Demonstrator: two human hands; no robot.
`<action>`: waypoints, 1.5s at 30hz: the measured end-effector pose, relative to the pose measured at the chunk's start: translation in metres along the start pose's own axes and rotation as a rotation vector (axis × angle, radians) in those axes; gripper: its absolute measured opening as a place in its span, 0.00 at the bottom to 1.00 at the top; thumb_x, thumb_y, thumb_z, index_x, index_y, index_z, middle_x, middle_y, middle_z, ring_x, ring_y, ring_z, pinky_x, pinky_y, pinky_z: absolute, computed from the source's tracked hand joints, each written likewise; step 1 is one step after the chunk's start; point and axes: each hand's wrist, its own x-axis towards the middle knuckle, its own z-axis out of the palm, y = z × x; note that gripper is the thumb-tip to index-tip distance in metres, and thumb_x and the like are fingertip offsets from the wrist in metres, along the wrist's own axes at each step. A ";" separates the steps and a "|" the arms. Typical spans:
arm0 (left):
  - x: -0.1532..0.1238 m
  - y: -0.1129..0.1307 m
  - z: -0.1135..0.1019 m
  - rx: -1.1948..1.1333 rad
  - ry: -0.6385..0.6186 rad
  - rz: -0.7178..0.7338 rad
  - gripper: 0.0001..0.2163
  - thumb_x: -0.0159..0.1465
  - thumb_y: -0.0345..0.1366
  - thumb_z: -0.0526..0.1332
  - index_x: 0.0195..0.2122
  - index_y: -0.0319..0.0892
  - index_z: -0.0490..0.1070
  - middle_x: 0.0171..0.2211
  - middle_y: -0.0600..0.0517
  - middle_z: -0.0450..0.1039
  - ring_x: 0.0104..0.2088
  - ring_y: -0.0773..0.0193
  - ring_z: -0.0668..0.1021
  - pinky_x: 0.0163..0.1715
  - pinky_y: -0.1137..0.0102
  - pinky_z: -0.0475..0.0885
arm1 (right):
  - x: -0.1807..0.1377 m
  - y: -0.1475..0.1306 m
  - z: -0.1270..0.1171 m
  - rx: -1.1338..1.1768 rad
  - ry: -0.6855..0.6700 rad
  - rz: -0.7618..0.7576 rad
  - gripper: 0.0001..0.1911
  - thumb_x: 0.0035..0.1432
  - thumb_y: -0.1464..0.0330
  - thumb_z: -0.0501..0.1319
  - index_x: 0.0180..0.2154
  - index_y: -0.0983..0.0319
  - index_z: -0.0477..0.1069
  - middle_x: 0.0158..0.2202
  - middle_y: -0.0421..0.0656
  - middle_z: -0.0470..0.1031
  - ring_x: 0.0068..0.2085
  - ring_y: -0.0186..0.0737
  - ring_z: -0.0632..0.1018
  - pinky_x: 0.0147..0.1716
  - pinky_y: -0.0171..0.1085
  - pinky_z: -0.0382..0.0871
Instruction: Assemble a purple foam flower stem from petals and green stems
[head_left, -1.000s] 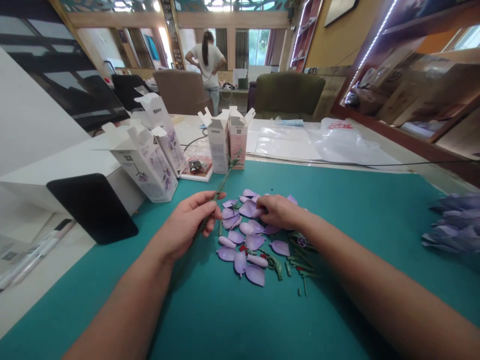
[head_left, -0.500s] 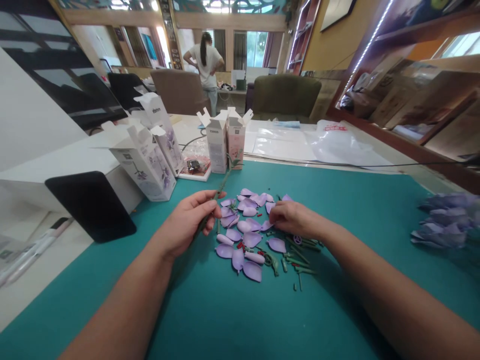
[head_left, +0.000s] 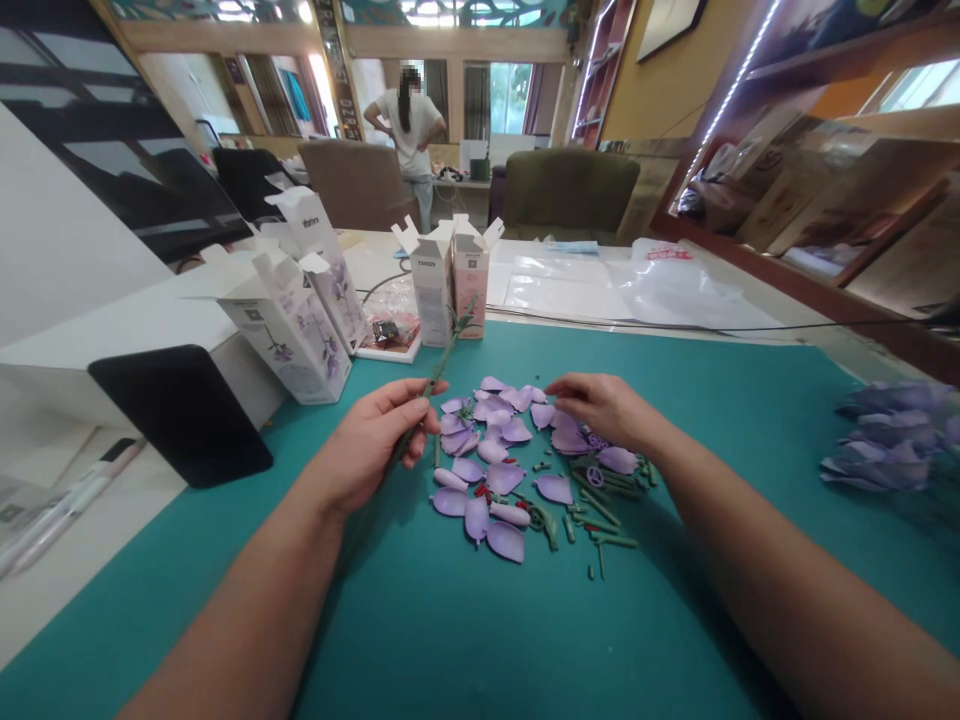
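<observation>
My left hand (head_left: 382,432) is closed around a thin green artificial flower stem (head_left: 444,362), tilted up and away, with small leaves near its tip. To its right lies a loose pile of purple plastic petals (head_left: 505,480), some curved singly, some rounded like buds. My right hand (head_left: 604,408) hovers at the pile's far right edge, fingers bent and slightly apart, with nothing visible in them. Beneath and in front of that hand are short green stem pieces (head_left: 615,540), a purple ring-shaped part (head_left: 595,476) and tiny red pieces (head_left: 481,491).
Open white boxes (head_left: 289,340) and a pink box (head_left: 470,285) stand at the back of the green mat (head_left: 480,640). A black tablet (head_left: 182,415) leans at left. Assembled purple flowers (head_left: 892,440) lie at far right. A person (head_left: 409,130) stands in the background.
My right hand has moved from the middle of the pile to its far right edge. A few petals there have shifted to the right. My left hand still holds the stem.
</observation>
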 end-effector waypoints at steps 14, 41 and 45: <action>-0.001 0.001 0.003 0.032 0.008 -0.022 0.18 0.54 0.38 0.63 0.45 0.38 0.69 0.24 0.56 0.68 0.17 0.74 0.65 0.15 0.77 0.61 | -0.023 0.005 0.015 -0.107 -0.102 0.142 0.14 0.50 0.71 0.61 0.42 0.60 0.72 0.33 0.41 0.78 0.33 0.38 0.75 0.29 0.33 0.61; 0.000 -0.002 0.001 0.044 -0.019 -0.019 0.14 0.58 0.39 0.62 0.44 0.39 0.68 0.24 0.57 0.68 0.17 0.75 0.66 0.15 0.78 0.61 | -0.005 0.018 0.014 0.230 0.206 0.190 0.14 0.57 0.73 0.55 0.44 0.61 0.73 0.32 0.41 0.79 0.32 0.36 0.78 0.32 0.34 0.68; 0.000 -0.004 0.001 0.040 -0.022 -0.024 0.15 0.58 0.39 0.62 0.45 0.39 0.68 0.24 0.57 0.68 0.17 0.74 0.66 0.15 0.78 0.62 | -0.010 0.049 -0.003 0.127 0.263 0.280 0.14 0.56 0.73 0.54 0.43 0.61 0.74 0.35 0.43 0.80 0.34 0.36 0.78 0.36 0.35 0.69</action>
